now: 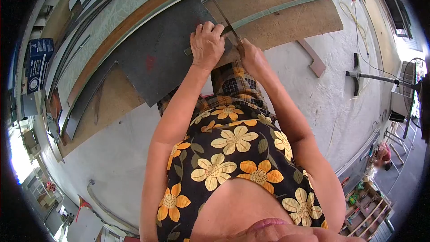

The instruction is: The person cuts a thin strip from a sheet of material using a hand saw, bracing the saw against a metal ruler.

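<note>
My left hand (207,47) is closed, its fingers curled down over a long narrow green strip (286,5) and pressing it on the dark grey sheet (161,47). A short end of the strip shows left of the hand. My right hand (254,57) grips the near end of a long, thin, dark-bladed tool (220,11). The blade points away from me and crosses the strip just right of my left fingers. Its handle is hidden in the fist, and I cannot make out whether its edge has teeth. Beneath lies a brown board (291,22).
An L-shaped pinkish-brown piece (312,58) lies on the pale floor to the right. Farther right stand a fan (407,94) and its cable. Long strips and panels (130,22) fill the left side, beside a blue box (40,65). Another person (384,156) is far right.
</note>
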`<state>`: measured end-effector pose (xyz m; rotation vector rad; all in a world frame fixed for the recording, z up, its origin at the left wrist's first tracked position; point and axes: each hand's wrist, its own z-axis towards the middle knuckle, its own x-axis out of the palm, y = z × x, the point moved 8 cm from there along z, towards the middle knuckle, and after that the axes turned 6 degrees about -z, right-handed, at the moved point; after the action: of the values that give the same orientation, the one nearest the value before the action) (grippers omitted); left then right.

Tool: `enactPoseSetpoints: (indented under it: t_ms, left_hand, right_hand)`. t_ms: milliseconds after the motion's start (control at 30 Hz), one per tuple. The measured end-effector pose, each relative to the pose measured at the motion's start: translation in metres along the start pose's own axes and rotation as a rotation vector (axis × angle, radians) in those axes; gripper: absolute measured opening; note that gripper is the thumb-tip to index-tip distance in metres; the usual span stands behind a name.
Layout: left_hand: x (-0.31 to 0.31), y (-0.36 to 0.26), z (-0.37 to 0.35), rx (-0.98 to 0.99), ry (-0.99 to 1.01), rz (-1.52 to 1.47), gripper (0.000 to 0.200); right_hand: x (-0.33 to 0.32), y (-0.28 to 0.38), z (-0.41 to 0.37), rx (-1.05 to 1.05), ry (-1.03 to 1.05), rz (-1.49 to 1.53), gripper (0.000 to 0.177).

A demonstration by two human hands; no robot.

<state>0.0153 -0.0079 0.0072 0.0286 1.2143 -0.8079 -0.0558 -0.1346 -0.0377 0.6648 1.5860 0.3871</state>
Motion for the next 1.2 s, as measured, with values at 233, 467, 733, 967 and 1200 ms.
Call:
enactPoseSetpoints:
  t_ms: [233, 467, 733, 967, 1200]
  left_hand:
    - [0.002, 0.0, -0.001, 0.017, 0.002, -0.002, 0.022]
    - [-0.001, 0.0, 0.001, 0.012, 0.001, 0.007, 0.022]
    - [-0.001, -0.001, 0.0, 0.008, -0.006, -0.017, 0.021]
    - [0.002, 0.001, 0.0, -0.017, 0.028, -0.005, 0.024]
    - [0.001, 0.002, 0.001, -0.004, 0.009, -0.017, 0.023]
  right_hand:
    - [-0.008, -0.016, -0.063, 0.219, 0.187, -0.054, 0.018]
    - [0.0, 0.003, 0.015, 0.063, 0.061, 0.002, 0.021]
    - [0.005, -0.029, -0.06, 0.159, 0.11, -0.008, 0.022]
    - [-0.005, 0.009, 0.012, -0.023, 0.0, -0.003, 0.022]
    - [-0.007, -0.018, -0.062, 0.148, 0.143, -0.026, 0.022]
